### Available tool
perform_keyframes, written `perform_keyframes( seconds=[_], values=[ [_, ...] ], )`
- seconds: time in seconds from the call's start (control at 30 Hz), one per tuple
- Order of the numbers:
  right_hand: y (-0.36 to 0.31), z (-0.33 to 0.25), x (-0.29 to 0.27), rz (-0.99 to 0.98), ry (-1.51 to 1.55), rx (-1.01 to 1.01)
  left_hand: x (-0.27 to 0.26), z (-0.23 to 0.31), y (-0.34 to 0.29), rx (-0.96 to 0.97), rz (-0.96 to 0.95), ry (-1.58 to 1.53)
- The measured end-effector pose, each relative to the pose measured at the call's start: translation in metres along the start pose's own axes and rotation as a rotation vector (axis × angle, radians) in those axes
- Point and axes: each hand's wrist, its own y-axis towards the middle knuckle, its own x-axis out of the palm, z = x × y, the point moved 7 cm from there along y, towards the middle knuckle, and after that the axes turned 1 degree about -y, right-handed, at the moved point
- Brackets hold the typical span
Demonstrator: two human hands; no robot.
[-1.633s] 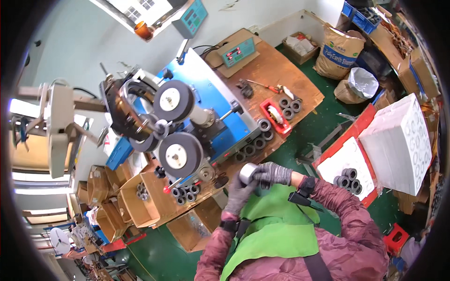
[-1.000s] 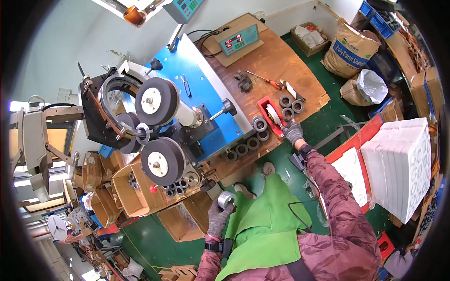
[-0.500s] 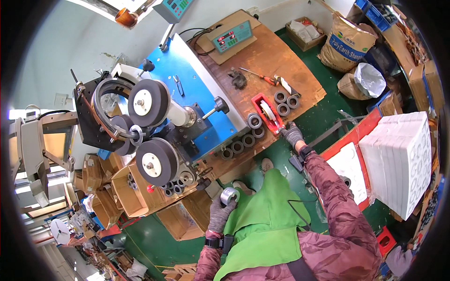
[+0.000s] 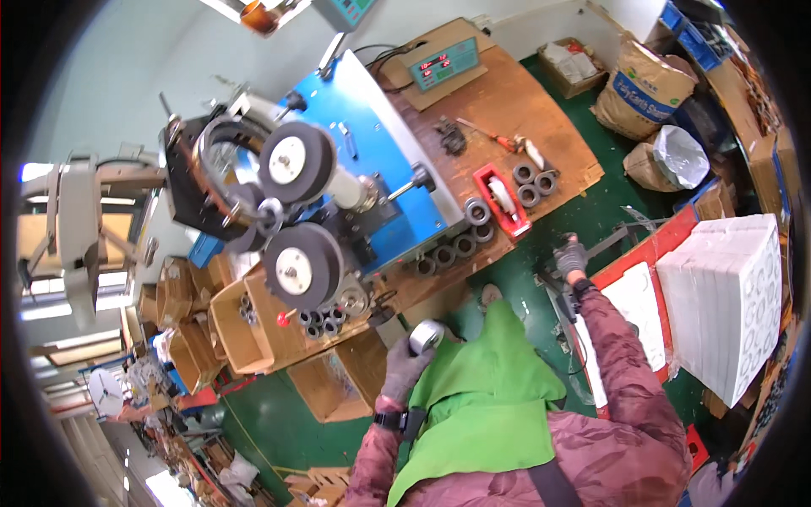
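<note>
My left hand [image 4: 403, 373], in a grey glove, is closed around a silver ring [image 4: 434, 332] in front of my green apron [image 4: 477, 397]. My gloved right hand [image 4: 571, 258] is off the table's right edge, beside a red-edged tray [image 4: 606, 274]. Its fingers look drawn together; whatever is between them is too small and blurred to make out. A red tape dispenser [image 4: 516, 226] with a white roll lies near the table's front edge. Dark-sided rings [image 4: 465, 245] line that edge on its left, and several more rings [image 4: 529, 196] stand on its right.
At the left, a machine with big black wheels [image 4: 296, 165] stands on a blue plate [image 4: 384, 139]. A screwdriver [image 4: 498, 139] and a digital display box [image 4: 445, 63] lie on the wooden table [image 4: 524, 93]. Cardboard boxes [image 4: 334, 384] are below; a white foam stack [image 4: 718, 279] is at the right.
My right hand has moved away from the tape dispenser, to the right and nearer me. My left hand still holds the silver ring, slightly turned. The whole view has shifted a little.
</note>
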Motion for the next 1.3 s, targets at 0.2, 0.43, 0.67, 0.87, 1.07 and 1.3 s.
perform_keyframes(
  seconds=[0.2,0.43,0.67,0.87,1.07,1.3],
  values=[
    [-0.131,-0.195,-0.045,-0.837,0.503,-0.612,-0.007,0.032,0.006,0.308,0.025,0.168],
    [-0.243,-0.309,-0.094,-0.905,0.221,-1.061,0.007,0.078,-0.007,0.551,-0.051,0.259],
    [-0.211,-0.288,-0.074,-0.888,-0.074,-1.034,-0.003,0.075,-0.026,0.470,-0.090,-0.057],
    [-0.253,-0.331,-0.134,-0.814,0.542,-1.233,-0.017,0.050,-0.023,0.281,-0.064,-0.330],
    [-0.313,-0.363,-0.136,-0.429,0.295,-1.713,-0.033,0.044,-0.032,0.115,-0.091,-0.370],
    [-0.359,-0.389,-0.113,-0.399,0.207,-1.768,-0.055,0.012,-0.038,0.116,-0.233,-0.540]
  ],
)
